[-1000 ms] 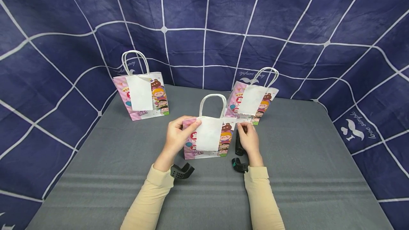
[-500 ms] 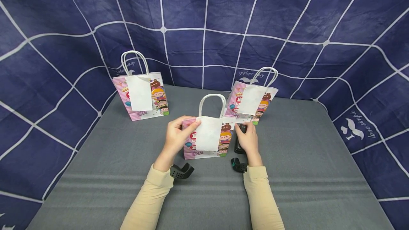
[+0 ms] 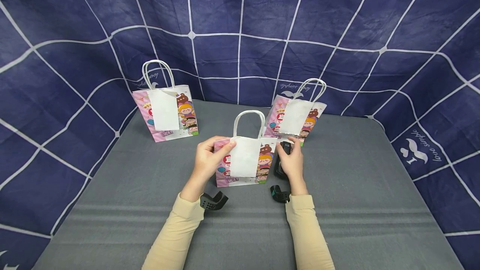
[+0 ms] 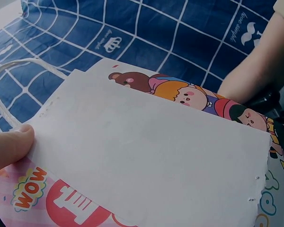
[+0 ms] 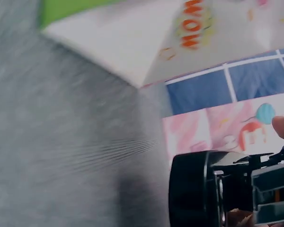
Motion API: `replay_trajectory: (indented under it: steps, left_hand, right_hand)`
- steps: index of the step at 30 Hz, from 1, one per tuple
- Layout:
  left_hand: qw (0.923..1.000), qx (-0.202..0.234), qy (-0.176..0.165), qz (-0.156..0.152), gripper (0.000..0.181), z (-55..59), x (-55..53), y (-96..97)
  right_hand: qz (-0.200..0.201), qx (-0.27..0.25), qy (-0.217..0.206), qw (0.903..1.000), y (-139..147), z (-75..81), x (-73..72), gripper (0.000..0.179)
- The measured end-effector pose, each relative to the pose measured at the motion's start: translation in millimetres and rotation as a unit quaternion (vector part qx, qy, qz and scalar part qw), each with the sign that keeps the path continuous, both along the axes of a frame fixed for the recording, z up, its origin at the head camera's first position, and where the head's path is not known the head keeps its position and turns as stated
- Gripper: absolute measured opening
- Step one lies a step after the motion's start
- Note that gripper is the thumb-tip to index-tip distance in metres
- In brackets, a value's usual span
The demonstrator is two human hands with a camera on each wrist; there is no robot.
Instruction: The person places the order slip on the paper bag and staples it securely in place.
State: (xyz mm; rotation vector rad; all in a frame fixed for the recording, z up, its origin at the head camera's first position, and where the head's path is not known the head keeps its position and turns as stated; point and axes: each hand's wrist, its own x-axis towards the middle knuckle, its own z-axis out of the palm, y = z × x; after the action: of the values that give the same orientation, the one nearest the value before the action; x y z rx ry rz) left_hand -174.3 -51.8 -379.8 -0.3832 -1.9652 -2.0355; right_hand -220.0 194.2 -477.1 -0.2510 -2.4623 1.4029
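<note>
In the middle of the table a small paper bag [image 3: 264,162] with cartoon print stands upright, its white rope handle pointing up. A white paper sheet [image 3: 244,157] hangs down its front from the handle. My left hand [image 3: 207,158] pinches the bag's upper left edge; in the left wrist view that thumb [image 4: 12,144] presses on the sheet's corner. At the bag's right side my right hand [image 3: 293,165] grips a black stapler [image 3: 279,170]. The right wrist view shows the stapler [image 5: 194,189] close up, with the bag's printed side [image 5: 213,38] near it.
Two matching bags stand farther back: one at the left [image 3: 185,113], one at the right [image 3: 311,122] just beyond my right hand. Grey cloth [image 3: 240,236] covers the table. A dark blue gridded curtain [image 3: 221,57] surrounds it at the back and sides.
My right hand has shifted slightly up and away, tilting the black stapler so more of its top shows between thumb and fingers. The left hand and bag have stayed in place.
</note>
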Motion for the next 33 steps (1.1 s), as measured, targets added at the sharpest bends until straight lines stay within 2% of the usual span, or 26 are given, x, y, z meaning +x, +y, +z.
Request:
replay_trajectory:
  steps: [4,11,16,19,26,28,33]
  left_hand:
    - [1.0000,0.001,0.003,-0.002,0.012,-0.3,-0.3,0.7]
    - [1.0000,0.004,0.000,-0.005,0.013,-0.1,-0.7,1.5]
    - [1.0000,0.006,-0.003,-0.005,0.013,0.6,-0.5,1.2]
    - [1.0000,0.003,-0.003,-0.004,0.013,1.3,0.0,1.1]
    - [1.0000,0.002,-0.001,-0.001,0.012,1.4,0.1,1.0]
    - [1.0000,0.003,-0.002,-0.002,0.012,1.6,0.2,0.8]
    - [1.0000,0.006,-0.007,0.000,0.013,0.8,-0.2,1.1]
  right_hand:
    - [-0.016,-0.017,0.027,0.9994,-0.1,11.8,1.7,0.055]
    - [-0.038,-0.052,0.083,0.9945,-0.3,38.2,9.0,0.039]
    - [-0.029,-0.094,0.145,0.9845,-1.4,53.0,13.5,0.029]
    - [-0.023,-0.121,0.173,0.9771,-3.3,63.9,18.6,0.029]
    - [-0.008,-0.146,0.222,0.9640,-18.6,102.2,42.0,0.035]
    - [-0.007,-0.157,0.231,0.9602,-20.2,104.4,43.5,0.035]
    - [0.003,-0.198,0.261,0.9448,-18.7,93.4,36.8,0.032]
